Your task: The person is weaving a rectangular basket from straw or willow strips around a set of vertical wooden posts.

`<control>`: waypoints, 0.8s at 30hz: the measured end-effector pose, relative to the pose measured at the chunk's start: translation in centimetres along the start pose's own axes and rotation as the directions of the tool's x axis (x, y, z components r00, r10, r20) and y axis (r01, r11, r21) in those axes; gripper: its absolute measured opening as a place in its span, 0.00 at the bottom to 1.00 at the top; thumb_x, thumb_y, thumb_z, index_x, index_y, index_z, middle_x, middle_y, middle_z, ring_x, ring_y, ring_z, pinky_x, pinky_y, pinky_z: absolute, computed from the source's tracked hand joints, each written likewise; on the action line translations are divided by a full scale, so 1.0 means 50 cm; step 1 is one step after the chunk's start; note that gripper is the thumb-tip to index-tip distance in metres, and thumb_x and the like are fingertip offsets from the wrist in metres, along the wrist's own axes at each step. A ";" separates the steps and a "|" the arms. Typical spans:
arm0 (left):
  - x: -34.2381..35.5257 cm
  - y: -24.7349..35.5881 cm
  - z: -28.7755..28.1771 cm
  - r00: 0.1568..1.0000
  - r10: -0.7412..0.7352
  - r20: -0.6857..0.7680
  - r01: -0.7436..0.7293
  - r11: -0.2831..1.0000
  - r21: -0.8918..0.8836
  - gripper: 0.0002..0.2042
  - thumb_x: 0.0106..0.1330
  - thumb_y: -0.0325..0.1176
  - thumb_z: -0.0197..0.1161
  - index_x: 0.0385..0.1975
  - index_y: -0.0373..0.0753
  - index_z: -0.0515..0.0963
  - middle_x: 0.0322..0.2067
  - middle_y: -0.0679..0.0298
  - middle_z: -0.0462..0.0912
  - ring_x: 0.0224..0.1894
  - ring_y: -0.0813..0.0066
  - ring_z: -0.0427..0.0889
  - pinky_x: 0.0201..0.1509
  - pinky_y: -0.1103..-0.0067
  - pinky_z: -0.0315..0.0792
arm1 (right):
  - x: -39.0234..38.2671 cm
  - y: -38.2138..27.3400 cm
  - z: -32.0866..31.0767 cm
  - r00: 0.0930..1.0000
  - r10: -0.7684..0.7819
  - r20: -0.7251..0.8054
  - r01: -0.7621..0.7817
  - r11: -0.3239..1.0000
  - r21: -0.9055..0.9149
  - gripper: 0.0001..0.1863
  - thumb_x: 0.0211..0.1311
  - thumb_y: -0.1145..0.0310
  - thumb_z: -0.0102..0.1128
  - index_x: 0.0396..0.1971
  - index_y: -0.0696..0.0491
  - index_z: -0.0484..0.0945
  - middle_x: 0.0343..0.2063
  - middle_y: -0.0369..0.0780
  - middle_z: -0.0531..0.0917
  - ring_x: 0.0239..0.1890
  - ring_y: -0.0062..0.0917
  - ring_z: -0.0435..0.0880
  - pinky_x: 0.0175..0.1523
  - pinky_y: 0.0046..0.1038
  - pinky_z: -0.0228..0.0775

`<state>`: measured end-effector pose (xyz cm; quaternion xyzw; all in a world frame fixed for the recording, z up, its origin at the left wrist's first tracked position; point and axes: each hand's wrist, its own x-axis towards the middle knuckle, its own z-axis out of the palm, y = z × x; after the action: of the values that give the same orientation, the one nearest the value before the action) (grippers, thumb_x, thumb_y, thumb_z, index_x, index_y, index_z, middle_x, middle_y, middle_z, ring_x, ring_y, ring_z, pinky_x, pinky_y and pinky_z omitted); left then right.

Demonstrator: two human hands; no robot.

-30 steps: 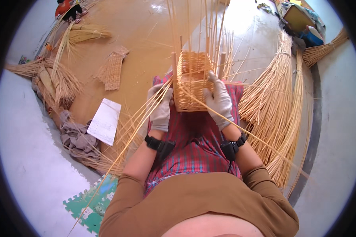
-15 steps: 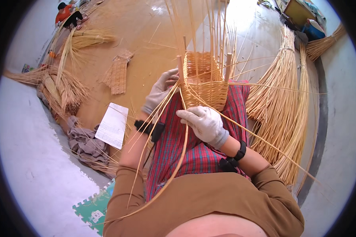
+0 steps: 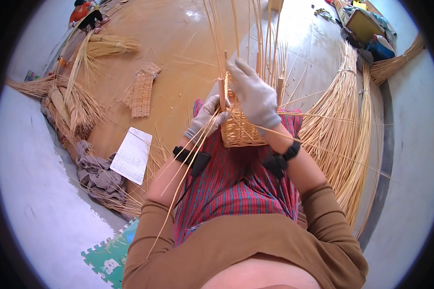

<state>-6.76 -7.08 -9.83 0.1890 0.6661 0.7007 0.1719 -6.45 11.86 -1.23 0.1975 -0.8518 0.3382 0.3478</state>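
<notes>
Basket (image 3: 243, 135): on checked cloth (image 3: 236, 192) over lap, directly in front of torso; prob. set there to keep work close & within reach of both hands. Exact tilt hard to tell.
L hand (image 3: 206, 118): gloved, curled round corner post (image 3: 221, 91) at basket's nr-L edge, thumb to front; prob. bracing basket against shifting.
R hand (image 3: 254, 96): gloved, raised over basket's opening, fingers out straight, slightly apart; palm side hidden, so can't tell if touching any strand.
Loose strands (image 3: 182, 176): fanned from basket's nr-L corner down over L forearm; prob. left trailing b/c too long to tuck in.
Upright stakes (image 3: 235, 29): rising from basket's far side, well above rim; likely kept long & out of the way of hands.
Reed bundle (image 3: 328, 125): on floor R of basket, tied nr top, splayed toward bottom; tie prob. there to keep stems together.
Woven panel (image 3: 142, 94): flat on floor, L of basket, well apart; purpose unclear.
Paper sheet (image 3: 132, 156): L of basket & nearer torso, marked side up, prob. for easy viewing.
Grey cloth (image 3: 99, 176): crumpled, farther L of basket, beyond sheet; looks put aside.
</notes>
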 end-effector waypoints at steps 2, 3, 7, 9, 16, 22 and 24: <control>-0.006 -0.004 0.003 0.999 -0.025 -0.035 0.024 0.999 -0.037 0.13 0.69 0.28 0.68 0.49 0.40 0.74 0.43 0.69 0.76 0.51 0.77 0.74 0.61 0.75 0.72 | 0.045 -0.019 0.030 0.915 0.326 0.239 -0.243 0.916 -0.320 0.35 0.65 0.74 0.62 0.71 0.34 0.71 0.71 0.43 0.73 0.44 0.41 0.90 0.43 0.34 0.84; -0.007 -0.004 0.006 0.999 -0.014 -0.049 0.012 0.999 -0.050 0.13 0.69 0.28 0.68 0.49 0.40 0.74 0.43 0.69 0.76 0.51 0.77 0.74 0.61 0.75 0.72 | 0.049 -0.024 0.024 0.917 0.311 0.251 -0.224 0.919 -0.324 0.35 0.65 0.74 0.62 0.71 0.34 0.71 0.71 0.43 0.73 0.44 0.41 0.90 0.43 0.34 0.84; -0.013 -0.008 0.004 0.993 0.069 -0.092 -0.064 0.996 0.064 0.14 0.67 0.29 0.68 0.49 0.39 0.74 0.44 0.68 0.77 0.51 0.76 0.75 0.62 0.75 0.71 | 0.010 -0.011 0.014 0.949 0.204 0.241 -0.135 0.952 -0.276 0.43 0.64 0.72 0.63 0.78 0.33 0.59 0.75 0.48 0.64 0.57 0.48 0.84 0.53 0.38 0.82; -0.008 -0.001 0.008 0.995 0.065 -0.069 -0.063 0.997 0.034 0.14 0.67 0.29 0.68 0.50 0.39 0.74 0.44 0.68 0.77 0.52 0.77 0.74 0.62 0.75 0.70 | 0.010 0.012 0.014 0.982 0.027 0.188 0.020 0.970 -0.241 0.47 0.62 0.74 0.62 0.80 0.35 0.53 0.78 0.49 0.58 0.58 0.50 0.83 0.52 0.38 0.83; -0.004 -0.042 0.004 0.985 0.106 -0.136 -0.112 0.993 -0.038 0.13 0.65 0.25 0.69 0.48 0.41 0.76 0.41 0.69 0.78 0.47 0.79 0.75 0.56 0.76 0.73 | 0.043 0.027 0.044 0.982 0.186 -0.023 -0.174 0.948 0.266 0.53 0.64 0.76 0.64 0.82 0.44 0.39 0.79 0.53 0.48 0.51 0.40 0.88 0.42 0.34 0.85; -0.033 -0.029 0.070 0.853 0.205 -0.480 -0.200 0.978 0.061 0.13 0.65 0.21 0.69 0.46 0.39 0.76 0.36 0.66 0.76 0.37 0.78 0.76 0.44 0.78 0.76 | -0.233 0.074 -0.107 0.733 0.678 0.048 -0.631 0.652 0.420 0.20 0.79 0.67 0.53 0.65 0.55 0.66 0.46 0.48 0.87 0.42 0.30 0.91 0.29 0.17 0.79; -0.075 -0.063 0.098 0.677 0.120 -0.726 0.071 0.971 0.227 0.14 0.65 0.18 0.68 0.46 0.40 0.74 0.35 0.66 0.75 0.35 0.80 0.74 0.41 0.79 0.76 | -0.232 0.050 -0.145 0.620 0.766 0.167 -0.679 0.418 0.603 0.14 0.80 0.66 0.52 0.58 0.55 0.73 0.39 0.45 0.87 0.35 0.27 0.90 0.23 0.16 0.74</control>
<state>-1.10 -4.49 -12.92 -0.0804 0.7546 0.6353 -0.1433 3.33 19.94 -6.92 -0.1107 -0.6670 0.7235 0.1392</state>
